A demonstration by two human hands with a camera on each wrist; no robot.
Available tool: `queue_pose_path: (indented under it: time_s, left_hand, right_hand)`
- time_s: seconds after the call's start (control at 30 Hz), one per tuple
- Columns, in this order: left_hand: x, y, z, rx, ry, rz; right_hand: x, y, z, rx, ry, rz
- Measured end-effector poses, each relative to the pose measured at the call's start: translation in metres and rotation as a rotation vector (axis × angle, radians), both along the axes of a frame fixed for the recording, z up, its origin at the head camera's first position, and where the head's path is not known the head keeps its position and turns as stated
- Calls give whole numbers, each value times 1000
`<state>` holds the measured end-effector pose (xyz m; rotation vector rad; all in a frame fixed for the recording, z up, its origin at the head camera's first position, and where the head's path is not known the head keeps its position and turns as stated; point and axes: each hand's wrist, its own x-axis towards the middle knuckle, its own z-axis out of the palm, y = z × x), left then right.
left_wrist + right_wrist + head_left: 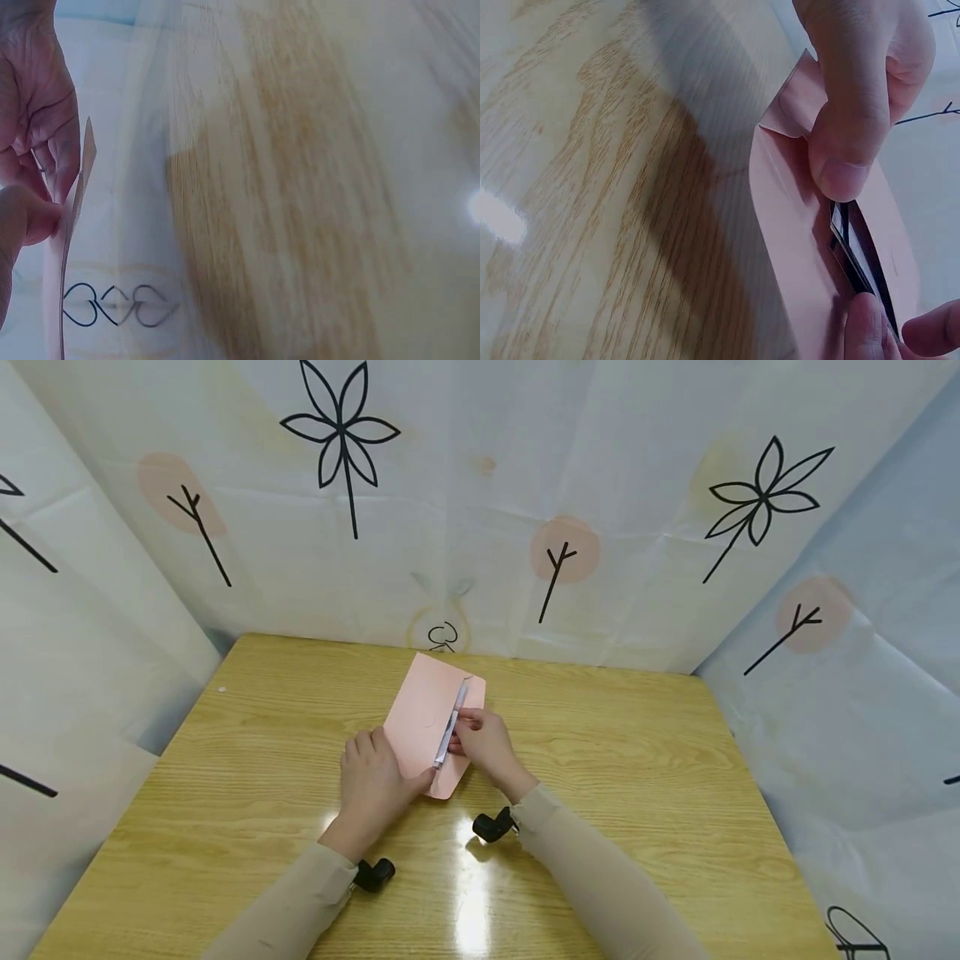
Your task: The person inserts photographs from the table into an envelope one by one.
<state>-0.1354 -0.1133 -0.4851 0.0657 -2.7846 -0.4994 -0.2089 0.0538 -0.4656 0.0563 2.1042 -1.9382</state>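
A pink envelope (424, 710) is held tilted above the table, its flap side turned to the right. Thin, glossy cards (452, 727) with white and dark edges show in its opening; in the right wrist view, the cards (859, 251) sit mostly inside the pocket. My left hand (375, 781) grips the envelope at its lower left side, with the thumb (844, 176) pressing near the end of the opening. At the right side, my right hand (489, 745) has its thumb and fingers around the cards' edge at the opening. What is printed on the cards cannot be made out.
A wooden table (630, 760) lies under both hands. White patterned cloth (480, 460) hangs behind it and at both sides. Black wrist-worn pieces (492, 825) stick out below the hands. A tiny white speck (221, 689) lies near the table's left edge.
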Motion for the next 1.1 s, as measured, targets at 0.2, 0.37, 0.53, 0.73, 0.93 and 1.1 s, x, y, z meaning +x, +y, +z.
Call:
queue_pose_path:
  time_s: [0.2,0.37,0.53,0.73,0.93,1.1]
  left_hand:
    - [-1,0,0,14,5,1]
    - [-2,-3,1,12,-18,3]
    - [-4,-10,-1,-11,-62,10]
    - [-3,-19,-6,-8,-134,11]
    - [-2,-24,-10,-43,-230,-6]
    - [4,-21,-11,-68,-283,-38]
  right_hand:
    - [1,0,1,14,3,20]
    - [5,5,4,101,55,44]
    - [8,25,8,324,238,62]
    - [7,58,5,553,356,38]
    - [4,84,2,794,410,19]
    - [6,98,1,879,403,18]
